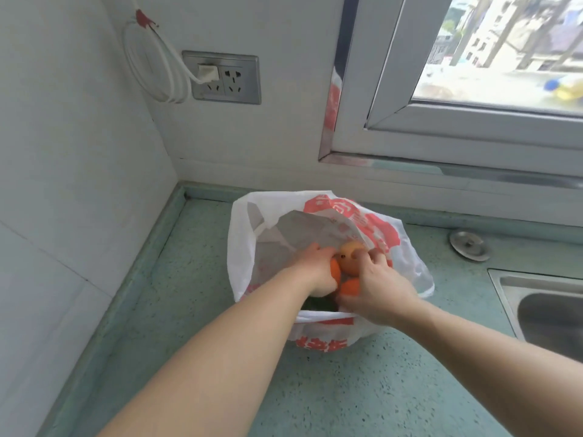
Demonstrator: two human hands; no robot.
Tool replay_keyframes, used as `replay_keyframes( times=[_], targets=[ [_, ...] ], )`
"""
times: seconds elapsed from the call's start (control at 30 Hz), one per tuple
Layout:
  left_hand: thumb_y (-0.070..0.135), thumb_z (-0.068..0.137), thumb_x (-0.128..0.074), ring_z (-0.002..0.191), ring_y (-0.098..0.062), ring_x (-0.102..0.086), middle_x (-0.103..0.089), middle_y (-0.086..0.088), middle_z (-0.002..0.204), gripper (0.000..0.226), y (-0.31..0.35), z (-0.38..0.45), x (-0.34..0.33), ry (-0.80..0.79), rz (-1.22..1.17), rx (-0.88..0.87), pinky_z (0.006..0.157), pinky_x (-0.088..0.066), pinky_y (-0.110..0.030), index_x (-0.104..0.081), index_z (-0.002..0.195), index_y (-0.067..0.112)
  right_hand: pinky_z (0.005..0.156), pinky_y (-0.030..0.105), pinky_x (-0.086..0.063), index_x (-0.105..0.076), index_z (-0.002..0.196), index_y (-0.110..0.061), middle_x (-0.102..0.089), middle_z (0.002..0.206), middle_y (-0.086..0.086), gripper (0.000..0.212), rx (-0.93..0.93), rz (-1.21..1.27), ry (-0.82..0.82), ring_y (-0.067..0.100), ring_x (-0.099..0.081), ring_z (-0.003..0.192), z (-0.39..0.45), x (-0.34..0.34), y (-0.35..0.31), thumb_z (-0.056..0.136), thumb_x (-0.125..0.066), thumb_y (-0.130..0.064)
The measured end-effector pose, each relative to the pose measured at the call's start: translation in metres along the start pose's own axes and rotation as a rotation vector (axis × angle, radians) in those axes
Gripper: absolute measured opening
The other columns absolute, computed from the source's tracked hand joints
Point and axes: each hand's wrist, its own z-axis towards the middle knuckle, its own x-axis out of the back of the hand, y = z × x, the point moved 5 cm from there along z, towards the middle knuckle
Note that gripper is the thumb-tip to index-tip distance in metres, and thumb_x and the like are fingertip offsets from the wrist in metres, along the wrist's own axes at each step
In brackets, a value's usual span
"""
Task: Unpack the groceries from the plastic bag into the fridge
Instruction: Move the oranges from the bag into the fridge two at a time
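Note:
A white plastic bag (249, 247) with red print stands open on the green countertop (362, 389). Both my hands are inside its mouth. My left hand (315, 272) curls round an orange fruit (335, 272) at its palm. My right hand (375, 291) grips a second orange fruit (350, 287) under its thumb, and its fingertips touch a paler, spotted orange fruit (350, 258) that sits on top between the two hands. Something dark green (318, 305) lies lower in the bag, mostly hidden by my left wrist. No fridge is in view.
A steel sink (549, 307) lies at the right edge, a round metal cap (470, 246) behind it. A wall socket (222, 77) with a plugged white cable hangs above the corner. The window frame (441, 134) runs along the back right.

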Motion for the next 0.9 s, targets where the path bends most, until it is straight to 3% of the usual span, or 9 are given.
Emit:
replay_keyframes(
  times=[0.17, 0.4, 0.6, 0.67, 0.77, 0.9],
  targets=[
    [0.038, 0.084, -0.056, 0.127, -0.037, -0.046, -0.036, -0.014, 0.146, 0.062, -0.002, 0.007, -0.009, -0.007, -0.05, 0.041, 0.105, -0.04, -0.046, -0.038, 0.142, 0.025, 0.078, 0.041, -0.052, -0.042, 0.123, -0.02, -0.06, 0.116, 0.008, 0.045, -0.052, 0.051, 0.013, 0.031, -0.061, 0.098, 0.001, -0.007, 0.008, 0.086, -0.04, -0.045],
    [0.042, 0.09, -0.053, 0.13, -0.038, -0.043, -0.023, -0.012, 0.154, 0.067, -0.001, 0.011, -0.009, -0.05, 0.001, 0.039, 0.108, -0.038, -0.047, -0.025, 0.149, 0.026, 0.083, 0.041, -0.051, -0.045, 0.125, -0.023, -0.066, 0.105, 0.008, 0.047, -0.105, 0.013, -0.075, 0.03, -0.062, 0.097, 0.007, -0.009, 0.013, 0.094, -0.027, -0.052],
    [0.032, 0.086, -0.064, 0.127, -0.035, -0.045, -0.033, -0.012, 0.148, 0.066, -0.001, 0.007, -0.004, -0.035, -0.026, 0.033, 0.106, -0.04, -0.044, -0.034, 0.145, 0.025, 0.091, 0.035, -0.05, -0.048, 0.126, -0.026, -0.063, 0.103, 0.0, 0.059, -0.124, 0.039, -0.291, 0.024, -0.06, 0.104, 0.0, -0.013, -0.001, 0.075, -0.049, -0.055],
    [0.027, 0.08, -0.068, 0.123, -0.033, -0.048, -0.039, -0.012, 0.142, 0.066, -0.008, 0.006, -0.001, -0.012, -0.048, 0.039, 0.103, -0.042, -0.041, -0.04, 0.14, 0.025, 0.095, 0.031, -0.046, -0.048, 0.128, -0.023, -0.06, 0.116, 0.006, 0.051, -0.042, -0.003, -0.374, 0.027, -0.056, 0.114, -0.008, -0.01, -0.01, 0.083, -0.054, -0.045],
    [0.028, 0.069, -0.075, 0.123, -0.033, -0.049, -0.033, -0.01, 0.141, 0.08, -0.018, 0.002, 0.003, 0.013, -0.03, 0.056, 0.103, -0.043, -0.039, -0.038, 0.141, 0.029, 0.098, 0.028, -0.039, -0.046, 0.133, -0.02, -0.056, 0.131, 0.011, 0.053, -0.016, -0.057, -0.424, 0.028, -0.051, 0.123, -0.013, -0.013, -0.011, 0.086, -0.057, -0.043],
    [0.037, 0.06, -0.074, 0.116, -0.033, -0.05, -0.03, -0.005, 0.134, 0.079, -0.023, -0.006, 0.01, 0.062, 0.018, 0.068, 0.097, -0.047, -0.045, -0.043, 0.133, 0.034, 0.084, 0.027, -0.045, -0.054, 0.104, -0.026, -0.064, 0.11, 0.006, 0.029, 0.041, -0.017, -0.364, 0.025, -0.059, 0.106, -0.014, -0.023, -0.015, 0.08, -0.061, -0.04]
  ],
)
